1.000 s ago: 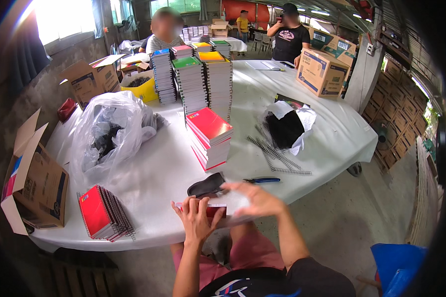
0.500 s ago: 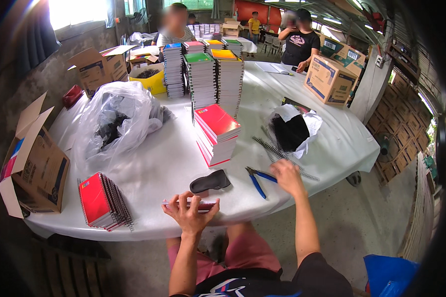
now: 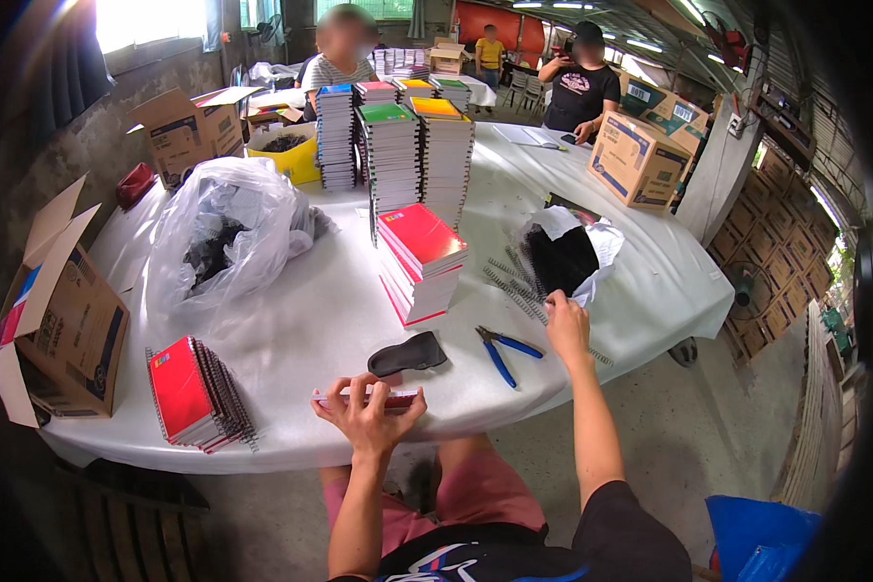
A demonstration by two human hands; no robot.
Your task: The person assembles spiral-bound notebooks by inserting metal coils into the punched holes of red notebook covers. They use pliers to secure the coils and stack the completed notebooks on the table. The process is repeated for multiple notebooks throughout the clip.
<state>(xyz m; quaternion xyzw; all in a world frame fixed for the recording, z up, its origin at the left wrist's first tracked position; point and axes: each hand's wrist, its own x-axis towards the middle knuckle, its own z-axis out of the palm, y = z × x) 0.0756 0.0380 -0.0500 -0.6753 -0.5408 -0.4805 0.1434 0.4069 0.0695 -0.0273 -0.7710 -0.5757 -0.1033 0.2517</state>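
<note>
At the near table edge my left hand (image 3: 367, 415) is closed round a thin red-covered notebook (image 3: 404, 399), seen nearly edge-on. My right hand (image 3: 567, 325) is over the loose black spiral coils (image 3: 516, 291), its fingertips pinched together beside the bundle of black coils (image 3: 565, 260) in white wrapping. What the pinch holds is too small to make out. Between my hands lie blue-handled cutting pliers (image 3: 504, 354) with their handles spread. A black, sole-shaped piece (image 3: 406, 355) rests just beyond my left hand. Past it stands a stack of red notebooks (image 3: 420, 267).
Spiral-bound red notebooks (image 3: 192, 396) are piled at the left. Behind them sit a clear plastic bag (image 3: 228, 233) and an open carton (image 3: 76, 335). Tall notebook stacks (image 3: 393, 160) rise mid-table. Across the table are two people (image 3: 344, 73) (image 3: 582, 92); a closed carton (image 3: 640, 160) stands right.
My right hand has moved away from me, from beside the pliers to the coil bundle, and its fingers have drawn together. My left hand keeps its hold on the notebook.
</note>
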